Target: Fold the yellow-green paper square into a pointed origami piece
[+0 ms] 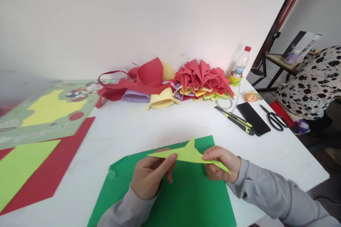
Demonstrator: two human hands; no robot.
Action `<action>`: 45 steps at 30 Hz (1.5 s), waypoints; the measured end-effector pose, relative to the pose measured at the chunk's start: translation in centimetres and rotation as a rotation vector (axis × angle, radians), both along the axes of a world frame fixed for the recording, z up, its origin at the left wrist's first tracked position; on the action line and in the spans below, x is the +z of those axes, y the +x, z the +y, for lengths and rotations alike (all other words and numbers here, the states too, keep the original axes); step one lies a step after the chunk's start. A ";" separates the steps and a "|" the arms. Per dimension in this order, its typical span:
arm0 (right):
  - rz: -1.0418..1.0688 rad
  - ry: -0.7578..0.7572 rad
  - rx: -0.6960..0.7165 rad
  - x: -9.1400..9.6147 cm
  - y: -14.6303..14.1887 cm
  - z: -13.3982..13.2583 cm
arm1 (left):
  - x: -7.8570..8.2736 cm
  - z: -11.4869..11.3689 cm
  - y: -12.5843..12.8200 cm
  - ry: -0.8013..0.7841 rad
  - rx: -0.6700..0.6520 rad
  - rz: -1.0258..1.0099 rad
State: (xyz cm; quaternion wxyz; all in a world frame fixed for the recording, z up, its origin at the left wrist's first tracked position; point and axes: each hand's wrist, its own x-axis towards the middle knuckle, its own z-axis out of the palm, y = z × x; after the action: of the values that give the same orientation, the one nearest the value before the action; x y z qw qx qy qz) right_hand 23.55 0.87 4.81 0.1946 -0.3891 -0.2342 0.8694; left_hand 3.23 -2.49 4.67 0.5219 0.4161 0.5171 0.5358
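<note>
A folded yellow-green paper piece point(188, 153), long and pointed at both ends with a small peak on top, is held up between both hands. My left hand point(151, 173) pinches its left part between thumb and fingers. On its right part, my right hand point(222, 163) is closed, with the pointed tip sticking out past the fingers. Beneath the hands lies a large sheet of green paper point(183, 198) on the white table point(128, 127). Parts of the fingers behind the paper are hidden.
Red folded paper shapes point(199, 74) and curled paper pieces point(151, 74) line the wall. To the right lie a utility knife point(236, 120), a black phone-like slab point(253, 118), scissors point(275, 117) and a bottle point(241, 64). Red paper point(61, 163) lies left. A person in patterned clothing point(314, 81) is at right.
</note>
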 end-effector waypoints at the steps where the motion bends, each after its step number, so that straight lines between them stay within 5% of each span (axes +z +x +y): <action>1: 0.001 0.000 0.000 0.0 0.0 0.0 | 0.0 0.0 0.0 0.002 0.000 0.004; 45: -0.004 -0.015 0.017 0.2 0.1 0.1 | 0.1 0.0 -0.3 0.014 -0.019 0.110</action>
State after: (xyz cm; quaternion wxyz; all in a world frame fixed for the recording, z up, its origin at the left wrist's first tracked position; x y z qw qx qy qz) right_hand 23.62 1.00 4.97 0.1839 -0.3902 -0.2315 0.8720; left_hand 2.96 -2.51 4.74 0.4948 0.4532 0.5374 0.5108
